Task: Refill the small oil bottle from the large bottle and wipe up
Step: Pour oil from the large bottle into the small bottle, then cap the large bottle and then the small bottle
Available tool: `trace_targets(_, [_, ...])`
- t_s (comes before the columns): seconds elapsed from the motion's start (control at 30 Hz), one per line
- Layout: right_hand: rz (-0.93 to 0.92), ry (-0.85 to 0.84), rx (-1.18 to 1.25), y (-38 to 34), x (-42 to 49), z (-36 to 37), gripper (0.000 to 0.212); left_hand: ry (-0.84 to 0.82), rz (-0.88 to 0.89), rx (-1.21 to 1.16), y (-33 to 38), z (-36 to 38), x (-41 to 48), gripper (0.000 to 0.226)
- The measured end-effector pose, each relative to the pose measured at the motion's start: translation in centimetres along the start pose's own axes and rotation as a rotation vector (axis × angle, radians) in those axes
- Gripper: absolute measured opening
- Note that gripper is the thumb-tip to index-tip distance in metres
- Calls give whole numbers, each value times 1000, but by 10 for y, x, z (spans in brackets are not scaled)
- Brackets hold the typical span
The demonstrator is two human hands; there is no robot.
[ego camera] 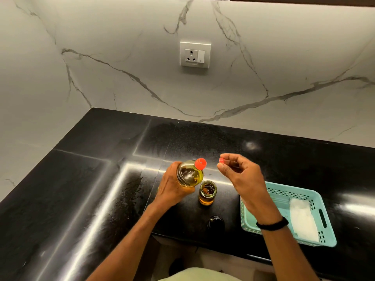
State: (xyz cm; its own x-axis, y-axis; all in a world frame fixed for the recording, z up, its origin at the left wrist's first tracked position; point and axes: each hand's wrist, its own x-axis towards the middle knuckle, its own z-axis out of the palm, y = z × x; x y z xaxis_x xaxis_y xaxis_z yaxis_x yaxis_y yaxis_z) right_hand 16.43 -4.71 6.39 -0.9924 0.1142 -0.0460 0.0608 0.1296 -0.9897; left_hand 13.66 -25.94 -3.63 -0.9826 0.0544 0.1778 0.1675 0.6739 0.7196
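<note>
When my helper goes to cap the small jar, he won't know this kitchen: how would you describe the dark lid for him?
On the black countertop, find the teal basket. Left of its near corner, by the counter's front edge, lies the dark lid, nearer the person than the open small jar. Unlike the amber-filled jar, it is a low, glossy black disc.

Grips with the left hand (172, 186) a large clear plastic bottle of yellow oil (189, 175), tilted, its red cap (200, 163) on; pinches with the right hand (241, 175) a small red piece (221, 160), just beside that cap; just below the bottle, on the glossy black stone counter (101, 179), a small open glass jar (207, 192) part-filled with amber oil; nearer, a round black lid (215, 222); to the right, a teal perforated plastic basket (296, 191) holding a folded white cloth (302, 222).
</note>
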Motion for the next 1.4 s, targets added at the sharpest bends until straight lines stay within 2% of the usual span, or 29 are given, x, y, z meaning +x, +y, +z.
trace_targets(0.13, [-177, -145, -390, -33, 14, 8, 35, 19, -79, -125, 0, -1, 1, 72])
trace_targets(0.3, [-402, -308, -707, -62, 27, 36, 38, 35, -128, -170, -3, 0, 4, 74])
trace_targets(0.47, [-450, -440, -928, -71, 39, 66, 34, 49, -152, -217, -10, -2, 5, 74])
trace_targets(0.77, [-443, -550, -1084, -79, 48, 99, 30, 72, -166, -296, -22, -9, 5, 74])
trace_targets(0.97, [-374, -482, -1145, -78, 50, 114, 24, 97, -159, -310, -29, -9, 4, 73])
trace_targets(1.1, [-288, -484, -1239, -79, 50, 121, 35, 86, -146, -330, -34, -8, 3, 76])
trace_targets(1.27, [-369, -541, -1255, -82, 45, 126, 35, 104, -189, -385, -40, -9, -1, 74])
trace_targets(1.4, [-436, -549, -1294, -79, 40, 132, 26, 109, -203, -414, -40, -8, -5, 72])
